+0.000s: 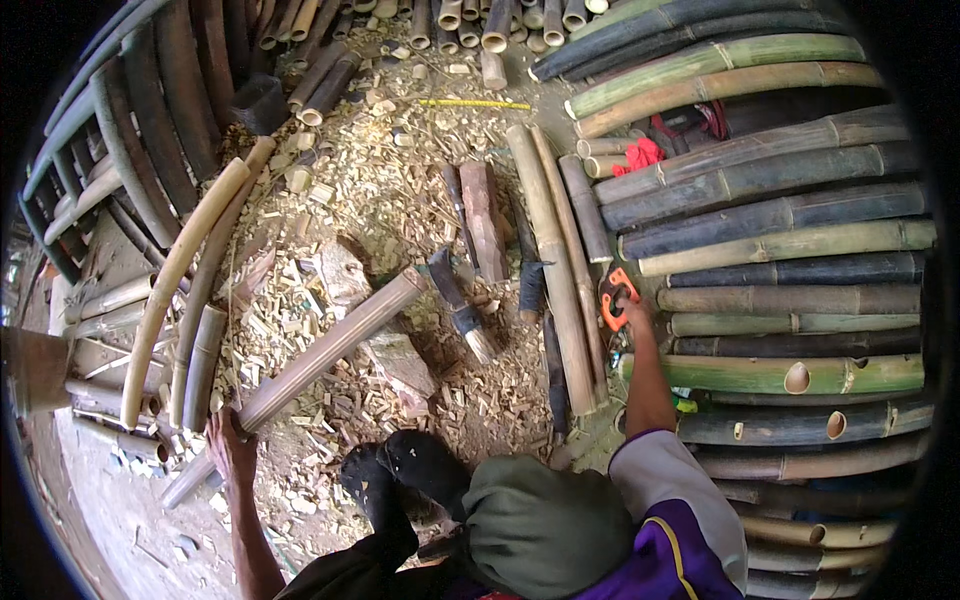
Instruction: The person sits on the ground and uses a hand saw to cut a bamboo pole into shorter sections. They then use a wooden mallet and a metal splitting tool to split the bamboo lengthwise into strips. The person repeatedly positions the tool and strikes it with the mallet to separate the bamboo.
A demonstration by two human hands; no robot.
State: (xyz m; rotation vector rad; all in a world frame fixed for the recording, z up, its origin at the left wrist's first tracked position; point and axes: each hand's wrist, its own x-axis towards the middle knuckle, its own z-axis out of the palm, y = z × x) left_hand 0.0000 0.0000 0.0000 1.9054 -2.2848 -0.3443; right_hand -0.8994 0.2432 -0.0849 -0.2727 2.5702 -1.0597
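Observation:
My left hand (pixel 232 448) is closed around a brown bamboo pole (pixel 335 345) near its lower left end. The pole slants up to the right and lies across a pale, chopped wooden block (pixel 397 362). At the right, my outstretched right hand (pixel 634 308) grips the orange loop handle (pixel 613 300) of what looks like a handsaw; I cannot make out its blade. A machete-like knife (pixel 460 305) with a bound handle lies just beyond the pole. Between the knife and my right hand lies a long bamboo pole (pixel 550 270), with a narrower one alongside.
Wood chips (pixel 390 190) cover the ground. Stacked bamboo poles (pixel 780 300) line the right side. Curved bamboo pieces (pixel 185 290) lie at the left, beside a rack of dark poles (pixel 150 110). A yellow measuring tape (pixel 475 103) and a red cloth (pixel 640 156) lie farther off.

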